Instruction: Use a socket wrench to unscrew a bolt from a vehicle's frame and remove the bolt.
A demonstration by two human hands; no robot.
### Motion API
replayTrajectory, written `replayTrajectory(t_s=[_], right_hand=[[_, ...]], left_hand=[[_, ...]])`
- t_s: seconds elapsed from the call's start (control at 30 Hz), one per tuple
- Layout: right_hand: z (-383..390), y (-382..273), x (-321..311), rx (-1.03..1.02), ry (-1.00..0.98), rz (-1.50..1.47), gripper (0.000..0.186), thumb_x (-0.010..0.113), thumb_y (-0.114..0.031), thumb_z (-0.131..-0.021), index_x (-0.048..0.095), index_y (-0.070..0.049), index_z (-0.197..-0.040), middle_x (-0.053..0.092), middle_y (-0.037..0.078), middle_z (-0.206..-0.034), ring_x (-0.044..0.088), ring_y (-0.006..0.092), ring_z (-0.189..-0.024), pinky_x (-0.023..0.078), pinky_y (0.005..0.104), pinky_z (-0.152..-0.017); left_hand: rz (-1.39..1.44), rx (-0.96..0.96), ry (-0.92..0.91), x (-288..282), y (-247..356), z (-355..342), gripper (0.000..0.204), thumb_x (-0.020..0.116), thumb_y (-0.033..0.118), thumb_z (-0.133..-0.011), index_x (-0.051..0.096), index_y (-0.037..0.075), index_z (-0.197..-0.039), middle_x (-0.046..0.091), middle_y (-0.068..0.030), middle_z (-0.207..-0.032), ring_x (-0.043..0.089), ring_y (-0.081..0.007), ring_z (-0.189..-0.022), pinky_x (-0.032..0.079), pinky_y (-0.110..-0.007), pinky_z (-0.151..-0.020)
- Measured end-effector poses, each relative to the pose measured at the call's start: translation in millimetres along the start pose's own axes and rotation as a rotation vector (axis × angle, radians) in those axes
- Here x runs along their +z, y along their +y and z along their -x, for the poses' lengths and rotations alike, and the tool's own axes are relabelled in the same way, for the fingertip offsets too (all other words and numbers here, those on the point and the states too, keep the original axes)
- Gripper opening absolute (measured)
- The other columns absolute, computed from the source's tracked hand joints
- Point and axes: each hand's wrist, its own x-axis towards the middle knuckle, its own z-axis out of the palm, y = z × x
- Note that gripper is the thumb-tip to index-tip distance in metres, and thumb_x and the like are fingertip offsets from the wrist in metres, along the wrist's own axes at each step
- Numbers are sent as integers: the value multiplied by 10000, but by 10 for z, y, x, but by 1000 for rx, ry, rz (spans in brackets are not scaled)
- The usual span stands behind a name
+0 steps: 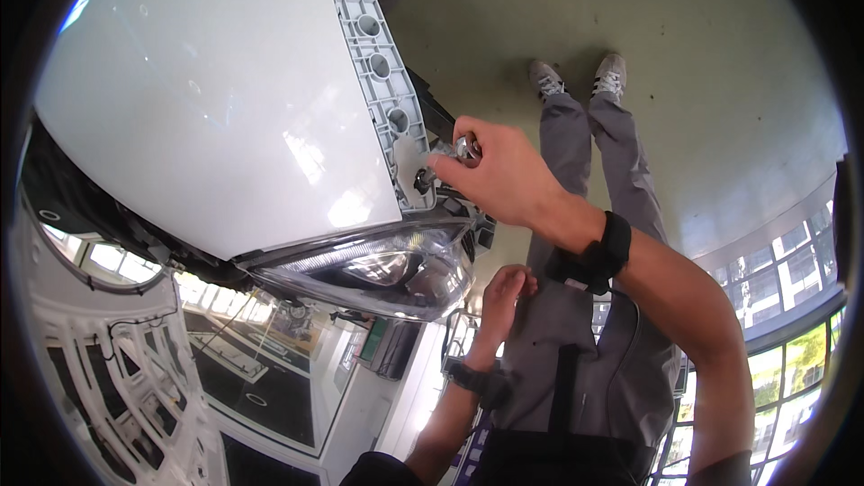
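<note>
Right hand (504, 182) at frame centre, fingers (447, 165) pinched on small metal fastener (465, 148) against grey plastic bracket (382, 81) at edge of white body panel (207, 99). Fastener likely light, rigid, smooth, easy to drop; best pinched by head. Left hand (504, 299) lower centre, beside headlight (378, 272), fingers loosely curled, holding nothing visible.

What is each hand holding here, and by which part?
Right hand pinches a small shiny metal tool at its head, against the grey bracket. Left hand holds nothing.
</note>
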Motion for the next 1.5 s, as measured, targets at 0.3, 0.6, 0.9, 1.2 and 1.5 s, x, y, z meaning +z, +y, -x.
replayTrajectory(t_s=[0.3,0.6,0.9,1.2,1.5], right_hand=[[-398,272,-272,-951,-94,519,325,651,-369,-714,499,-86,-764,542,101,-590,536,286,-522,407,364,-461],[-45,-6,-2,-202,75,461,515,541,-494,-783,505,11,-877,593,204,-666,597,351,-599,476,428,-556],[-111,-82,-192,-434,-117,502,385,607,-414,-781,505,-65,-909,569,146,-703,589,277,-677,434,398,-599],[-340,-37,-316,-652,-132,694,234,623,-239,-754,530,-57,-868,569,129,-640,565,305,-594,434,385,-531],[-290,-101,-312,-314,-323,562,343,616,-116,-660,540,-24,-982,591,131,-651,604,215,-565,477,355,-495]], left_hand=[[36,96,2,64,46,-29,189,462,155,-898,535,4,-985,573,-72,-832,575,-151,-779,478,-290,-757],[113,204,-10,12,173,-154,165,530,163,-853,530,7,-907,547,-68,-757,555,-157,-671,503,-323,-699],[-22,538,49,-151,239,-755,254,519,287,-861,584,42,-840,551,-22,-740,507,-114,-682,406,-270,-651],[-84,523,-5,74,832,-431,241,505,252,-862,593,29,-875,573,-60,-761,522,-148,-672,418,-308,-612],[-107,730,9,52,838,-771,279,515,274,-862,553,59,-1036,588,-77,-851,555,-170,-731,433,-305,-646]])
